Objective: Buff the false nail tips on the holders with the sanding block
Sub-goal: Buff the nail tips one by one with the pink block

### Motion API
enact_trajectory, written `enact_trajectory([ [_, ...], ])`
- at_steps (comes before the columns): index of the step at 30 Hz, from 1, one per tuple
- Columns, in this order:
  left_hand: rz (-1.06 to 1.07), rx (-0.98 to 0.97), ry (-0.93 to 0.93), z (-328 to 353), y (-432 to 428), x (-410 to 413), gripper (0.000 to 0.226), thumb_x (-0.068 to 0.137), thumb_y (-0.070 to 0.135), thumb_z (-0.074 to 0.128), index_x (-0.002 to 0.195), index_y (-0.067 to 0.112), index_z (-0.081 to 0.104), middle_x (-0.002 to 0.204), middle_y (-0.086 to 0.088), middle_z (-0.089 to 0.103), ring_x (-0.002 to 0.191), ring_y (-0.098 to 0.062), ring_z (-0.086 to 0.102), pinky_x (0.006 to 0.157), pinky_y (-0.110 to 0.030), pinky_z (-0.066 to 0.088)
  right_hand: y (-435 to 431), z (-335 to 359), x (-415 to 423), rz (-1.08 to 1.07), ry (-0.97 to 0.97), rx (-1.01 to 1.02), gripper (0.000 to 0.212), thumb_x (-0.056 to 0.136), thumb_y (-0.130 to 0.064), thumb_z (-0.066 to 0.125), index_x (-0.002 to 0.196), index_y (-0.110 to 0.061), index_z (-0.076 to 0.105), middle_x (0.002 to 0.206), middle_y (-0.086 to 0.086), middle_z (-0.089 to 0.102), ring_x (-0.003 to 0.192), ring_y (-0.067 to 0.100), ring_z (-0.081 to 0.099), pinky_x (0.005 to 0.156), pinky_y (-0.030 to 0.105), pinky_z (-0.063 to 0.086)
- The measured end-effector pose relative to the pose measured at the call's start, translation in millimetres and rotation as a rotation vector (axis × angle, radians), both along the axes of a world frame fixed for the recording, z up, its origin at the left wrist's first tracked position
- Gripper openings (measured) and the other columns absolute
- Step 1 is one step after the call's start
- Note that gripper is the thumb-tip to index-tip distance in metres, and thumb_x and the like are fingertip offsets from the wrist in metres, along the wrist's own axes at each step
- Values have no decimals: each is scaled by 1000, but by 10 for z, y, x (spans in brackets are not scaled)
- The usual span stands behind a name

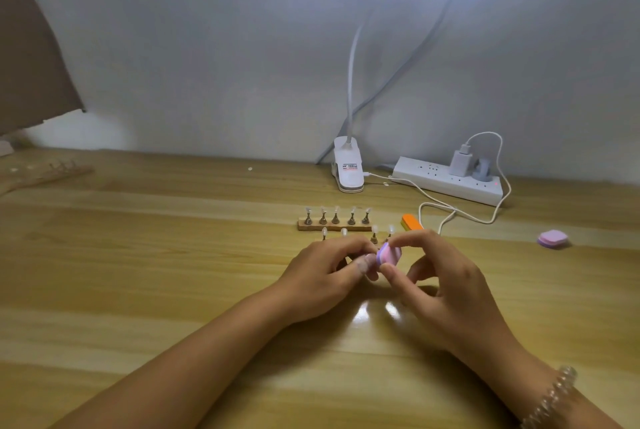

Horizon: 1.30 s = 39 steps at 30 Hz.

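My right hand (pixel 440 276) pinches a small pink and purple sanding block (pixel 388 254) between thumb and forefinger at the middle of the table. My left hand (pixel 325 273) has its fingers curled round something small right against the block; what it grips is hidden by the fingers. Just behind my hands stands a wooden holder (pixel 334 227) with several metal stands that carry clear false nail tips (pixel 336 210). A nearer row of nail tips (pixel 325 232) pokes up behind my knuckles, its base hidden.
An orange sanding block (pixel 411 221) lies behind my right hand. Another pink and purple block (pixel 553 239) lies to the right. A clip lamp base (pixel 349 169), a power strip (pixel 450 183) and a white cable (pixel 450 214) sit at the back. A second holder (pixel 52 172) lies far left.
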State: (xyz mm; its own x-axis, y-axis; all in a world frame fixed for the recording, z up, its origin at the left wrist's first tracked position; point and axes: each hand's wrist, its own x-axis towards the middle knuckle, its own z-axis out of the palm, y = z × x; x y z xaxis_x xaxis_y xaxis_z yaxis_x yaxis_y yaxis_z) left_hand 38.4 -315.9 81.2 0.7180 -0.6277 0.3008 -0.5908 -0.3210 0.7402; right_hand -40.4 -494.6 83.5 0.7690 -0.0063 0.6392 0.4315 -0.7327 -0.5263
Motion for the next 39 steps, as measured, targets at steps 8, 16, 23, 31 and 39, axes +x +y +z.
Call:
enact_trajectory([
  [8,3,-12,3,-8,5,10,21,97,29,50,100,21,68,87,12,68,85,-22,62,80,-52,49,4,0,-14,20,25,14,26,80,-22,79,100,-25,62,92,-15,62,65,8,64,54,24,52],
  [16,-6,-33,28,4,7,9,21,96,28,48,98,19,68,86,10,67,85,-20,62,81,-51,49,30,5,-32,58,28,5,27,80,-23,79,101,-26,62,94,-14,62,64,9,65,52,24,52],
  [23,-16,-30,46,-11,3,13,23,95,31,48,98,22,68,83,16,65,81,-11,60,78,-45,50,40,4,-37,40,4,-29,27,81,-19,79,101,-26,62,94,-14,63,64,9,64,55,23,52],
  [31,-39,-61,55,-28,-8,17,19,91,36,54,96,25,69,81,19,64,57,-4,48,57,-24,38,10,18,-21,2,30,20,21,81,-25,75,98,-25,63,93,-13,63,68,9,64,56,30,55],
  [39,-65,-40,29,-40,15,34,11,95,28,61,93,34,69,81,22,64,56,-1,43,57,-22,33,-4,24,-25,-23,26,-12,25,79,-24,78,98,-24,62,93,-13,60,66,9,63,57,29,55],
])
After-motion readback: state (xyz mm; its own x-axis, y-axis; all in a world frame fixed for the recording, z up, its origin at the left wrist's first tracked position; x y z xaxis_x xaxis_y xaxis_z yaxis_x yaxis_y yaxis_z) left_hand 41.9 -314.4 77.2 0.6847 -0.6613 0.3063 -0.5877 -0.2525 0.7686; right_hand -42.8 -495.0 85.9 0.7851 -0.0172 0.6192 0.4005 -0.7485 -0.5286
